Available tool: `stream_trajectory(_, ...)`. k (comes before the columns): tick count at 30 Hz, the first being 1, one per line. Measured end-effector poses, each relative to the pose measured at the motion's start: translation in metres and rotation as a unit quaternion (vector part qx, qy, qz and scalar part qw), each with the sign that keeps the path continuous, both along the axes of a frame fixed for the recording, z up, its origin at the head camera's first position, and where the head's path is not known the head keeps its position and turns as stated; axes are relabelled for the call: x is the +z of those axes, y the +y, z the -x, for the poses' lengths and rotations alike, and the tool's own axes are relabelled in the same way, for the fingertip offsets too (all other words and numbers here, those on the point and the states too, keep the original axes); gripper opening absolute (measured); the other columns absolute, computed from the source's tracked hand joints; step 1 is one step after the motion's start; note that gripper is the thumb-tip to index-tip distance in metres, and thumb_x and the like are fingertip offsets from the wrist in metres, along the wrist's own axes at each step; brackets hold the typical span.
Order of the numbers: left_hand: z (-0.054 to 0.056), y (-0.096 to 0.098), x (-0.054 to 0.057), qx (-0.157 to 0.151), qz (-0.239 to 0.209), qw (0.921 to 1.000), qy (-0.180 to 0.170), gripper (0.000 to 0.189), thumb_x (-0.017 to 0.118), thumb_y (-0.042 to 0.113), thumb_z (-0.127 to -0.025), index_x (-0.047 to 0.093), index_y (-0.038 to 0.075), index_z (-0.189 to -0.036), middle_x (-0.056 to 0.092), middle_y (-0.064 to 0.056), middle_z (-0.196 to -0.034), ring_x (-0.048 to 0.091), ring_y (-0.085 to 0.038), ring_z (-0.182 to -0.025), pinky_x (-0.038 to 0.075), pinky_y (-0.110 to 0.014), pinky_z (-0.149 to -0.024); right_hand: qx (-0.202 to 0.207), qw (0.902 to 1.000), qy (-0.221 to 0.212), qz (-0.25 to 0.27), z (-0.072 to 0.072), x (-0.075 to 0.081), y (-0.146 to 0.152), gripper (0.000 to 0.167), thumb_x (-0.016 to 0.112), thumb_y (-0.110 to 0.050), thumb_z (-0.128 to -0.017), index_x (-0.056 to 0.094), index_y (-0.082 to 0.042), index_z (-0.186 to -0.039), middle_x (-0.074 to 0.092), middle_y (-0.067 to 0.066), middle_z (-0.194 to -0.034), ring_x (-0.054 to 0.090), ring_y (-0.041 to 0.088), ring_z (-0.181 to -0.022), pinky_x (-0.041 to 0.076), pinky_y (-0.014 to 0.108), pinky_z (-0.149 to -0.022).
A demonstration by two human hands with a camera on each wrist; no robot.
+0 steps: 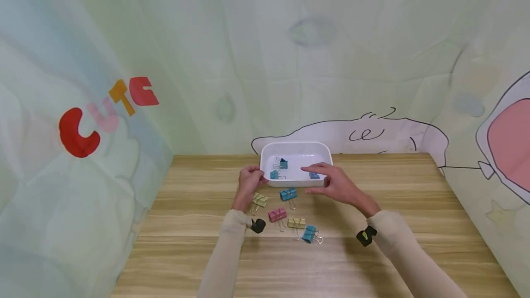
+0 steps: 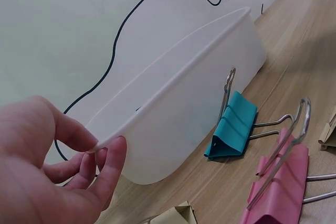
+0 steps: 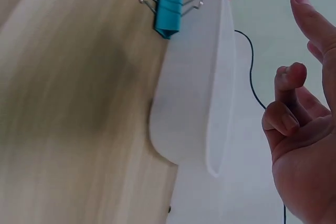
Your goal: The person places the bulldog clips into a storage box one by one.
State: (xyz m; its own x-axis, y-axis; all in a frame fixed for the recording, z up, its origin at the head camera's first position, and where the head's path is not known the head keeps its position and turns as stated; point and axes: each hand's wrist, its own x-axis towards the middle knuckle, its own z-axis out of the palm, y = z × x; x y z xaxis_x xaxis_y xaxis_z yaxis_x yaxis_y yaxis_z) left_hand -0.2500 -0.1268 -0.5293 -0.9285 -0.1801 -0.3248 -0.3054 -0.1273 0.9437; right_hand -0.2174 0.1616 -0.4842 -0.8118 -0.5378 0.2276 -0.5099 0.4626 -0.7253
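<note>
My left hand [image 1: 250,182] pinches the near left rim of a white plastic tray [image 1: 296,183] between thumb and fingers. Over the tray's right side hovers my right hand [image 1: 337,184], thumb and index finger spread apart, nothing between them. Inside the tray, teal binder clips [image 1: 283,164] lie at the left, and a blue binder clip [image 1: 314,175] is partly visible below the right hand. In front of the tray lie a blue binder clip [image 2: 233,124], a pink binder clip [image 2: 281,179], a yellow binder clip [image 1: 296,223] and another blue binder clip [image 1: 309,233].
Another yellow binder clip [image 1: 260,199] lies close by the left wrist. The wooden table [image 1: 186,243] meets a printed cloth backdrop [image 1: 207,59] just behind the tray, with more cloth at both sides.
</note>
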Motion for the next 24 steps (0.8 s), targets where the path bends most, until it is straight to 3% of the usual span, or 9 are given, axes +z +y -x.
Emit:
stream_trajectory(4,0.000,0.000,0.000,-0.002,0.002,1.0000,-0.008,0.038,0.057,-0.002,-0.097,0.055,-0.013,-0.133,0.058,-0.027,-0.122,0.065,-0.041,-0.111,0.061,-0.037,-0.092,0.024,0.9997,-0.006,-0.009,-0.015,-0.012,0.004,0.059,0.087,-0.024,-0.085,0.066,-0.016,-0.140,0.062,0.014,-0.138,0.058,0.012,-0.064,0.055,0.025,-0.057)
stream_trajectory(7,0.001,-0.001,-0.001,-0.001,0.004,1.0000,-0.008,0.037,0.057,-0.002,-0.098,0.055,-0.013,-0.133,0.057,-0.026,-0.122,0.065,-0.041,-0.110,0.061,-0.039,-0.093,0.043,0.9989,-0.011,-0.014,-0.024,-0.024,0.009,0.055,0.086,-0.022,-0.087,0.067,-0.016,-0.138,0.062,0.013,-0.138,0.058,0.011,-0.065,0.054,0.024,-0.056)
stream_trajectory(16,0.000,0.001,0.001,0.001,0.001,0.9999,-0.013,0.038,0.058,-0.001,-0.098,0.055,-0.012,-0.134,0.057,-0.025,-0.124,0.065,-0.039,-0.110,0.061,-0.036,-0.091,0.101,0.9941,-0.015,-0.037,-0.047,-0.060,0.020,0.043,0.081,-0.002,-0.088,0.072,-0.008,-0.129,0.065,0.019,-0.133,0.063,0.027,-0.089,0.054,0.023,-0.060)
stream_trajectory(20,0.000,0.001,0.002,0.001,0.001,0.9999,-0.013,0.037,0.058,-0.002,-0.098,0.055,-0.011,-0.133,0.057,-0.024,-0.123,0.065,-0.039,-0.110,0.062,-0.035,-0.089,0.114,0.9921,-0.018,-0.048,-0.057,-0.070,0.018,0.042,0.082,-0.004,-0.086,0.074,-0.012,-0.126,0.066,0.013,-0.132,0.063,0.029,-0.113,0.059,0.033,-0.080)
stream_trajectory(24,0.000,0.001,0.001,0.003,-0.001,0.9999,-0.013,0.037,0.058,-0.003,-0.097,0.055,-0.012,-0.132,0.057,-0.024,-0.121,0.066,-0.039,-0.108,0.062,-0.036,-0.090,0.124,0.9895,-0.042,-0.061,-0.064,-0.078,0.014,0.038,0.082,-0.008,-0.087,0.075,-0.016,-0.124,0.066,0.005,-0.133,0.060,0.026,-0.125,0.052,0.047,-0.104)
